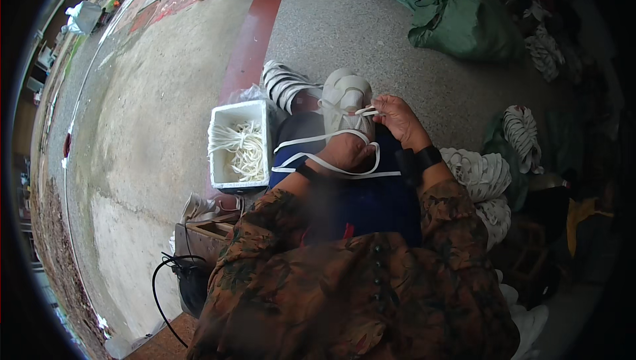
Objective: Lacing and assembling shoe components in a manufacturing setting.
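A white shoe (348, 91) rests on my lap over dark blue cloth, its toe pointing away from me. My left hand (348, 151) is closed at the near end of the shoe, holding it; part of its fingers is hidden. At the shoe's right side, my right hand (396, 118) pinches a white shoelace (368, 112) between thumb and fingers. A long loose length of white lace (298, 158) trails left from the shoe and loops below my left hand.
Left of my lap stands a white foam box (216, 121) with bundled white laces (245, 148). Striped white shoes (286, 85) lie just beyond. Stacked white shoes (480, 173) are at my right, and a green sack (457, 22) lies at the far right.
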`<state>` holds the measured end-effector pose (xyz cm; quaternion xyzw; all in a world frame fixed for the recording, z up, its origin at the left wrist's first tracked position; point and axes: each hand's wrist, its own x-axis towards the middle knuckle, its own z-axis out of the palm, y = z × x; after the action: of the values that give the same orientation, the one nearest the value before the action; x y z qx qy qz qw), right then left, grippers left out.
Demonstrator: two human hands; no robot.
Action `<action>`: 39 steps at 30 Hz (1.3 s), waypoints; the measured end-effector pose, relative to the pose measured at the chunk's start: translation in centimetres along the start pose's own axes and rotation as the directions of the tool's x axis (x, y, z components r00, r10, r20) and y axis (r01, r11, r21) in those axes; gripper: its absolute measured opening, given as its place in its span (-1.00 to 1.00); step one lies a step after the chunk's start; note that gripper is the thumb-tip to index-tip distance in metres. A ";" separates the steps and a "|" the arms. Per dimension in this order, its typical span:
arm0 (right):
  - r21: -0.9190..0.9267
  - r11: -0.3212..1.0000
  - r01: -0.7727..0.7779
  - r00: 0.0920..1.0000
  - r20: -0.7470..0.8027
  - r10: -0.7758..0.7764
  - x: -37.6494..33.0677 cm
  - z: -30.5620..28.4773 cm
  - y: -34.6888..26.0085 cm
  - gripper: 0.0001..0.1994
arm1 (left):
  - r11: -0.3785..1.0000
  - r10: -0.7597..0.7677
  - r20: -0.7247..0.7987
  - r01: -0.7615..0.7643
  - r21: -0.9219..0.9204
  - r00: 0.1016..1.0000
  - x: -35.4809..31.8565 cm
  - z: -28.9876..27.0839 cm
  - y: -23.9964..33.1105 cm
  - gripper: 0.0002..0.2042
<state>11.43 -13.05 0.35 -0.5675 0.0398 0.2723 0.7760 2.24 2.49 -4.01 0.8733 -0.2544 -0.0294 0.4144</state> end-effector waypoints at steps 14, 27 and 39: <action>0.183 0.978 -0.098 0.992 0.092 0.083 1.5 -1.3 0.5 -0.88 | 1.000 -0.005 -0.012 0.005 0.007 1.000 -0.1 -0.3 0.4 -0.73; -0.716 0.665 0.211 0.958 0.288 0.007 4.7 5.0 -1.6 -0.91 | 0.993 0.113 -0.204 -0.114 0.005 0.973 -0.3 0.5 -0.1 -0.75; -0.838 0.494 0.232 0.959 0.282 0.028 6.0 8.3 0.1 -0.94 | 0.975 0.213 -0.185 -0.222 -0.028 0.959 -0.3 0.2 -0.6 -0.85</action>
<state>14.38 -3.26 0.93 -0.8394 -0.2368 0.2801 0.4010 2.19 2.81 -4.63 0.8288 -0.3096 0.0896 0.4575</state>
